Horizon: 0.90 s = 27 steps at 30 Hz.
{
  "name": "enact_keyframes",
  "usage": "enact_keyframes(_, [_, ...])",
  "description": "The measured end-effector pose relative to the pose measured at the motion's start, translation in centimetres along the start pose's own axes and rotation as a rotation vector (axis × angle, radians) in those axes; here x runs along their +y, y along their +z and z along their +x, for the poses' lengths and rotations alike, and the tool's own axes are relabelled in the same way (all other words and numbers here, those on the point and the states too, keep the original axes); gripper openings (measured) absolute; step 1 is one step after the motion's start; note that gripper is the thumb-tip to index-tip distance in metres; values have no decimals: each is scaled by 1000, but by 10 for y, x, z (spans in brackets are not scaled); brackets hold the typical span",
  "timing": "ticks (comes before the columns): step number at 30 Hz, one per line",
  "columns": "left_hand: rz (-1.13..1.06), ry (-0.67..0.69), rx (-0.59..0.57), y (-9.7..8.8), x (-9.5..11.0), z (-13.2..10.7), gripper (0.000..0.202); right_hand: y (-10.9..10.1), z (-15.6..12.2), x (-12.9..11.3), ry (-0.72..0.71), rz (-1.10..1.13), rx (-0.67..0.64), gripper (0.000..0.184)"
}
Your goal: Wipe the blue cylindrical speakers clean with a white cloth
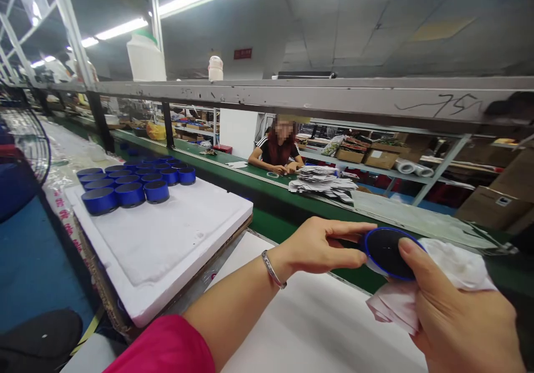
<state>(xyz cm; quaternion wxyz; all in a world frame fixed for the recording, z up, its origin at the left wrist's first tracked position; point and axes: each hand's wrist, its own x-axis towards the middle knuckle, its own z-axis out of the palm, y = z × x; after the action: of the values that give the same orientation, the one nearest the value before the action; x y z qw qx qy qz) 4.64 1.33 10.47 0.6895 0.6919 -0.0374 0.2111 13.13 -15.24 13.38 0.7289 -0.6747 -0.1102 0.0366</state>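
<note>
A small round speaker [386, 250] with a blue rim and black top is held up at the right, tilted toward me. My right hand [463, 306] grips it, the thumb pressed on the black face. A crumpled white cloth [454, 264] is bunched between that hand and the speaker. From the left, my left hand [321, 245] has its fingertips and thumb at the speaker's near-left rim; its other fingers are partly hidden. Several similar blue speakers [130, 193] stand in rows on a white foam tray [179, 239] to the left.
Below my hands lies a white work surface [308, 323]. A green conveyor belt [221, 167] runs behind it, with a stack of white papers [321, 181]. Across the belt sits a person [279, 147]. An overhead shelf [292, 92] crosses the view, carrying a white jar [146, 58].
</note>
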Motion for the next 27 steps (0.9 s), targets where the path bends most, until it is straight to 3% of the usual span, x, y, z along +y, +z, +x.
enact_keyframes(3, [-57, -10, -5, -1, -3, 1, 93, 2, -11, -4, 68, -28, 66, 85])
enact_keyframes(11, [-188, -49, 41, 1, -3, 2, 102, 5, -19, -2, -30, -127, 92, 62])
enact_keyframes(19, [-124, -49, 62, -2, -4, 3, 80, 5, -7, 5, -54, -12, 55, 74])
enact_keyframes(24, [-136, -56, 44, 2, 2, -1, 90, 7, -10, 5, -54, -53, 82, 63])
enact_keyframes(27, [-112, -65, 61, 2, 3, -1, 82, 7, -10, 5, -67, -70, 83, 63])
